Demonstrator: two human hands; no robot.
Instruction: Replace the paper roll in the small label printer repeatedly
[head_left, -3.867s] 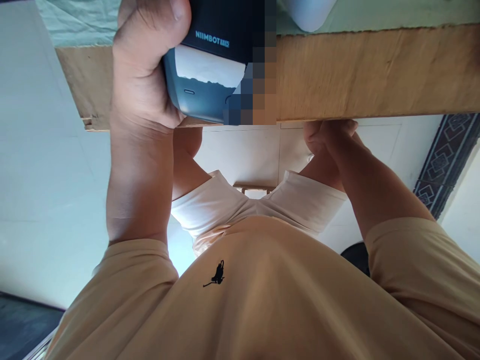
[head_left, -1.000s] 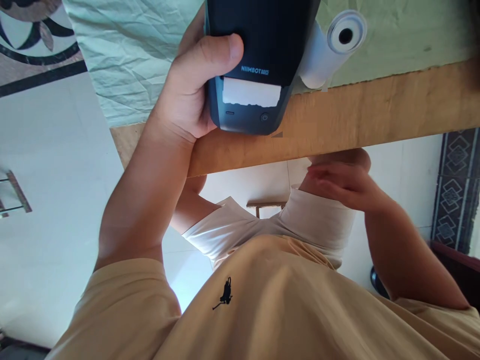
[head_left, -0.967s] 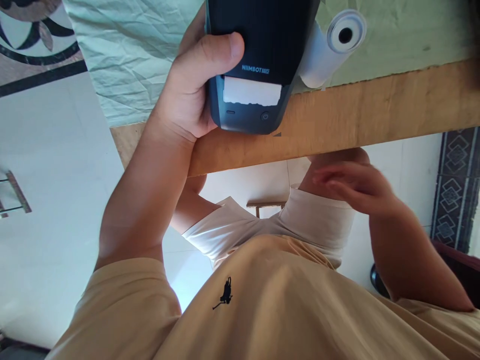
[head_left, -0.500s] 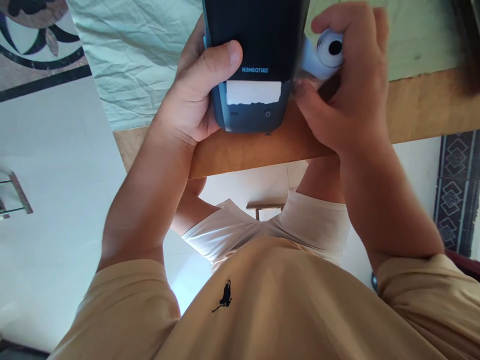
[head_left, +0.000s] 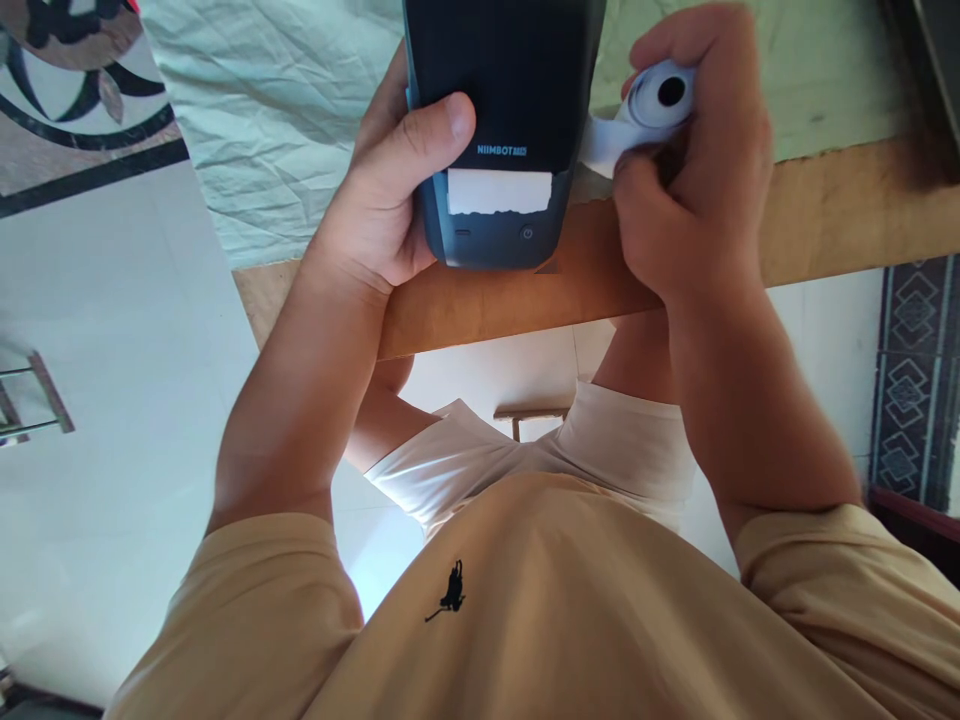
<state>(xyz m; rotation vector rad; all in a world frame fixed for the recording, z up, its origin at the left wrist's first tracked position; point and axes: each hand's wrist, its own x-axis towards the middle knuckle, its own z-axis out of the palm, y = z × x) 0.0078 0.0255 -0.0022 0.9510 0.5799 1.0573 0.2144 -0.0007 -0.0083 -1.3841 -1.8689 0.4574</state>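
Observation:
My left hand [head_left: 405, 165] is wrapped round the left side of a dark label printer [head_left: 510, 80] marked NIIMBOT, thumb on its top face. A torn-edged strip of white paper [head_left: 499, 191] shows at the printer's slot, above its power button. To the right of the printer, my right hand [head_left: 701, 150] grips a white paper roll [head_left: 649, 100] with a dark hole in its core. A loose length of paper runs from the roll toward the printer's right side; where it ends behind the printer is hidden. The printer's far end lies outside the view.
Pale green cloth [head_left: 262, 110] covers much of the wooden table [head_left: 832, 200], whose bare front edge runs beneath my forearms. A dark object [head_left: 930, 70] stands at the upper right. A metal-framed piece [head_left: 45, 395] is on the tiled floor at the left.
My right hand has drawn slightly away from the printer, its thumb now against the paper, and more of the loose paper shows. The printer has shifted slightly left in view.

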